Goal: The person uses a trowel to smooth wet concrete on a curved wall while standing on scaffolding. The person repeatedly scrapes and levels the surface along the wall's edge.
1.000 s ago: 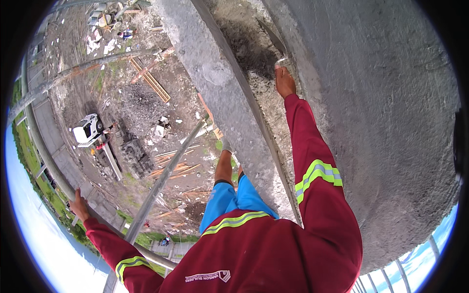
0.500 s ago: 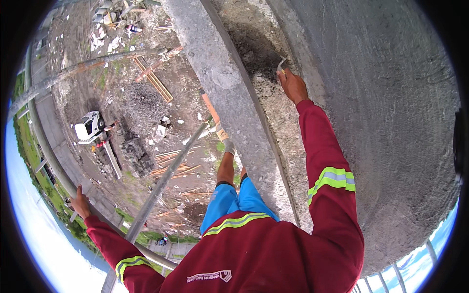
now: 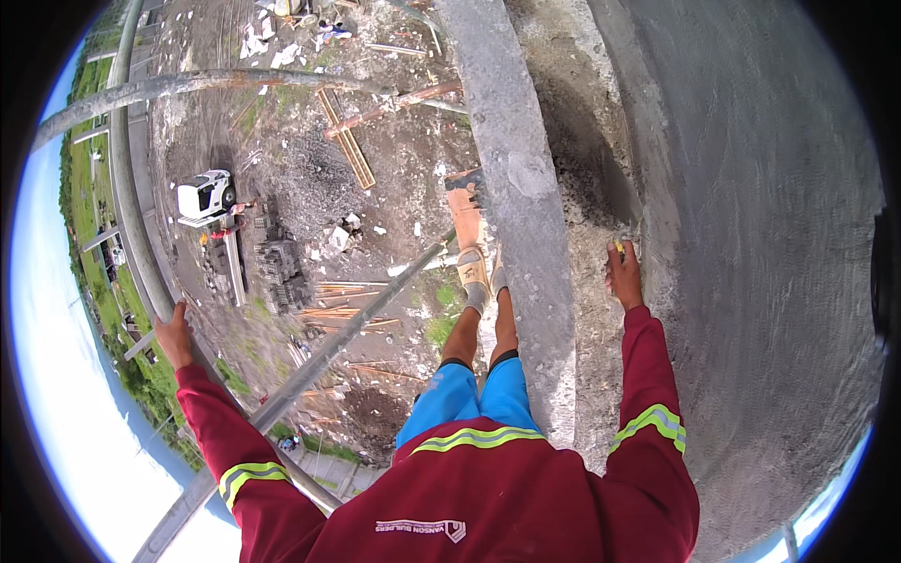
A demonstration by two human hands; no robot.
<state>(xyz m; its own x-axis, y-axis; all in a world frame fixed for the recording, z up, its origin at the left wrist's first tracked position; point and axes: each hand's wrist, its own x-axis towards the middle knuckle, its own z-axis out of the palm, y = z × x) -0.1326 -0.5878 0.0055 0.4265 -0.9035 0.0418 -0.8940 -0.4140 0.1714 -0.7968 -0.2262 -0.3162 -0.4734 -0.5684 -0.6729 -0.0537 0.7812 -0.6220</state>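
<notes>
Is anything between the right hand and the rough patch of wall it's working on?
Nothing visible: the right hand with its small tool is right against the rough plaster patch. The concrete ledge lies to its left.

Tool in my right hand [image 3: 624, 274]: mostly hidden by my fingers, only a yellowish tip shows; kind not identifiable. My left hand [image 3: 174, 333]: palm side hidden against the scaffold pipe [image 3: 131, 225]. Ground debris [image 3: 282, 56] too small to identify.

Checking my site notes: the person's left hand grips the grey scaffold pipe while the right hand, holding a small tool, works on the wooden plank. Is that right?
Not quite. The head view shows the right hand with its small tool at the rough plastered wall, not on the wooden plank. The left hand does grip the grey scaffold pipe.
</notes>
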